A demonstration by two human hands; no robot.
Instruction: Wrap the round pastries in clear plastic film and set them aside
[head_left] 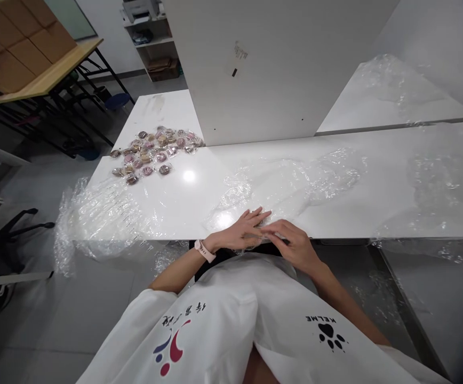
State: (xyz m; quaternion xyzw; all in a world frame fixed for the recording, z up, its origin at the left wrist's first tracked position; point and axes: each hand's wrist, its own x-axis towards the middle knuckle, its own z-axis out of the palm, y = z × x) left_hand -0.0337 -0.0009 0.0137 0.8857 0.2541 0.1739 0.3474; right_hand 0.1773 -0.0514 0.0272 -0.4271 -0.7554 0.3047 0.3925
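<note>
My left hand (244,230), with a pale watch on its wrist, lies over the near edge of the white table, fingers stretched out and spread. It rests on or just above a crumpled clear plastic sheet (287,181). Close against its fingertips, my right hand (293,245) is closed in a pinch; what it grips is hidden. A small yellowish bit shows below the left hand, too little to name. Farther left on the table, several small round wrapped sweets (160,158) in brown, pink and tan lie in a loose group.
Flat clear plastic bags (109,213) hang over the table's left front edge. More clear plastic film (439,181) covers the right end. A tall white panel (267,74) stands at the back of the white table (199,208). A blue stool (117,101) stands beyond on the left.
</note>
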